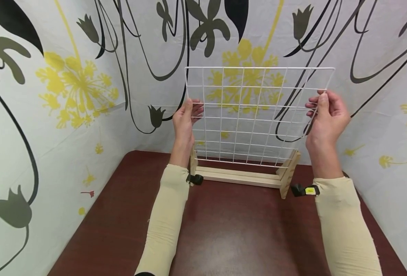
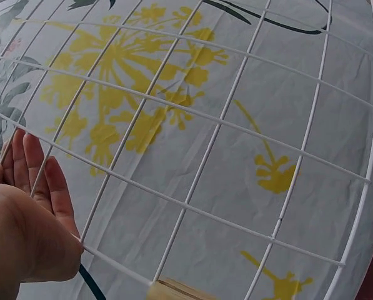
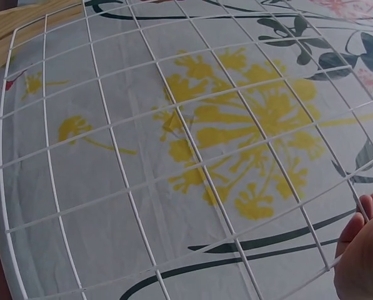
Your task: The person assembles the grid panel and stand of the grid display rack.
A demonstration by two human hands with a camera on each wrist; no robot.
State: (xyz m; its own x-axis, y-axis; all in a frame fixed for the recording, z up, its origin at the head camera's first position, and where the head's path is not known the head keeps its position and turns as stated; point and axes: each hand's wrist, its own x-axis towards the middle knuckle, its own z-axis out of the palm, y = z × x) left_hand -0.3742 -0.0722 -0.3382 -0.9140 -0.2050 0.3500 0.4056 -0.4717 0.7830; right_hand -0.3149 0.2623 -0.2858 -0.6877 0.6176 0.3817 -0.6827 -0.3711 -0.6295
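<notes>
A white wire grid panel (image 1: pixel 237 115) is held up by its two sides, tilted, in the head view. My left hand (image 1: pixel 187 117) grips its left edge, thumb in front and fingers behind the wires. On the opposite edge, my right hand (image 1: pixel 329 115) pinches the wire between thumb and fingers. The panel's lower edge hangs at a wooden stand (image 1: pixel 237 177) with two slanted end pieces; whether it touches the stand I cannot tell. Both wrist views show the grid close up, with the left hand (image 2: pixel 36 219) and the right hand (image 3: pixel 364 250) at its edge.
The stand rests on a dark red-brown table (image 1: pixel 224 226). Behind and beside the table hangs a white cloth (image 1: pixel 148 149) printed with yellow, grey and black flowers. Each sleeve carries a small black wrist camera, the left one (image 1: pixel 195 179) and the right one (image 1: pixel 304 190).
</notes>
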